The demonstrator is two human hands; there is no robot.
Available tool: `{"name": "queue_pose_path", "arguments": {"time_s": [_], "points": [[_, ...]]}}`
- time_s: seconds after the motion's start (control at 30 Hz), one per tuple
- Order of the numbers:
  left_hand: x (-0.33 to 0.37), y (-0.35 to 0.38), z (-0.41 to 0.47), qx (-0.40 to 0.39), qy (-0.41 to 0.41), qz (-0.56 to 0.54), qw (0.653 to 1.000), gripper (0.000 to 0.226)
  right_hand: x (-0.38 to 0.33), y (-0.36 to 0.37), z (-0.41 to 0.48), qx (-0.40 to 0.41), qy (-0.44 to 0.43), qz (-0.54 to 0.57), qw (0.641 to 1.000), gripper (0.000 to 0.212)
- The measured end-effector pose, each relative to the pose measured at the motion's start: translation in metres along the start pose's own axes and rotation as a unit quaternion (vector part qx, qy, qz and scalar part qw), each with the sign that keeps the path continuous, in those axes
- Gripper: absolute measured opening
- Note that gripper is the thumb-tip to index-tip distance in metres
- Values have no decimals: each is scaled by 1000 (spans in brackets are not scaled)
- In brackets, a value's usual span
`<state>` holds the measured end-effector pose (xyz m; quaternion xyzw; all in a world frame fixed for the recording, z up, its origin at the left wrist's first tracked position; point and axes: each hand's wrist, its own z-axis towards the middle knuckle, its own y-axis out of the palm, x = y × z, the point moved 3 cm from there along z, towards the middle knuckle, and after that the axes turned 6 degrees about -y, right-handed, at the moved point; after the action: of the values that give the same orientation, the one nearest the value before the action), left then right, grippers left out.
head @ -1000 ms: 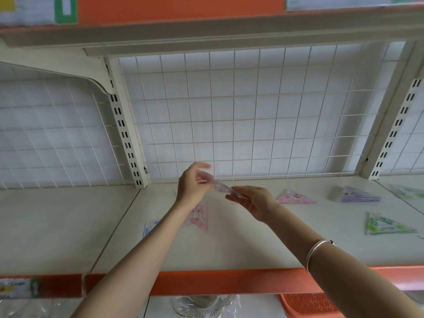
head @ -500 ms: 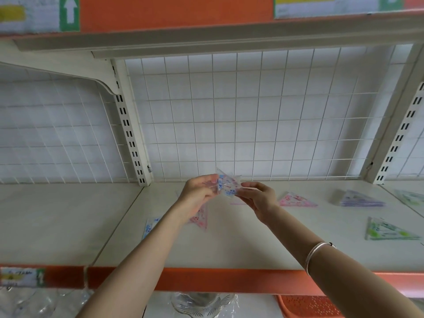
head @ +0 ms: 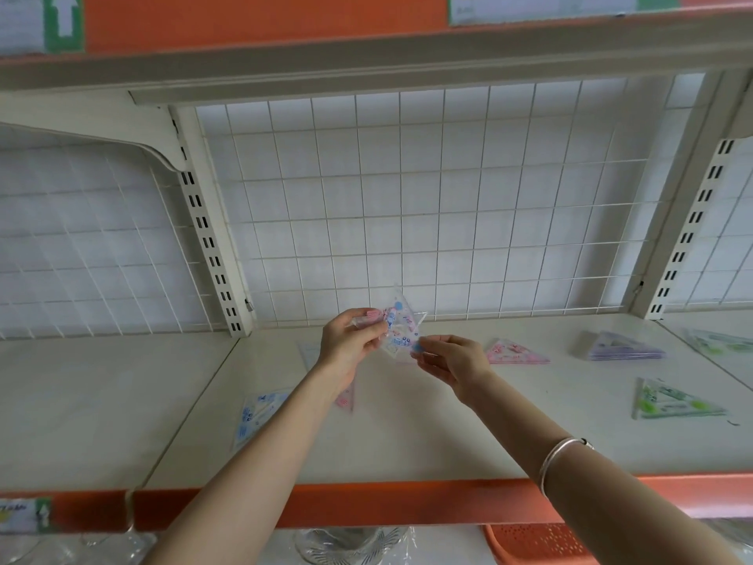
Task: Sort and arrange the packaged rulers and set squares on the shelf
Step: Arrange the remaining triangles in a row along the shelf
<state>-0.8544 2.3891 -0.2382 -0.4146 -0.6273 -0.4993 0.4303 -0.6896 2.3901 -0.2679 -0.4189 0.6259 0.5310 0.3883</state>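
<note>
Above the white shelf (head: 407,434) both hands hold up a clear packaged set square with blue and pink print (head: 401,328). My left hand (head: 350,346) pinches its left edge and my right hand (head: 452,360) pinches its lower right corner. Flat on the shelf lie a blue set square packet (head: 258,415) at the left, a pink one (head: 346,397) partly hidden under my left wrist, another pink one (head: 513,352), a purple stack (head: 619,346) and a green packet (head: 672,401).
A white wire grid (head: 428,205) backs the shelf between slotted uprights (head: 208,242). More green packets (head: 721,344) lie at the far right. The shelf has an orange front edge (head: 366,503); below it are glassware (head: 350,544) and an orange basket (head: 542,544).
The held packet has been turned up from nearly flat until its printed face shows, and both hands have shifted their pinch on it. The view has tilted slightly.
</note>
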Motion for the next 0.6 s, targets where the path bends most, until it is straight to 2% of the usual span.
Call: {"name": "queue_pose_path", "arguments": {"time_s": [0.17,0.23,0.3,0.4,0.5,0.6], "points": [[3,13,3,16,6,7,1000,16,-7,-12,-1,-54,-2,-164,985,14],[4,17,4,18,5,20,1000,16,-17,-16,0,-44,-50,-220,973,10],[5,19,7,19,6,60,998,16,-31,-21,2,-12,-134,-281,950,5],[4,24,12,8,-5,120,993,16,-49,-26,7,2,-247,-383,890,17],[1,30,15,-10,-30,139,990,17,-55,-26,10,-52,-320,-495,806,38],[-3,39,19,-18,-46,167,985,18,-53,-27,10,-91,-354,-562,742,34]]}}
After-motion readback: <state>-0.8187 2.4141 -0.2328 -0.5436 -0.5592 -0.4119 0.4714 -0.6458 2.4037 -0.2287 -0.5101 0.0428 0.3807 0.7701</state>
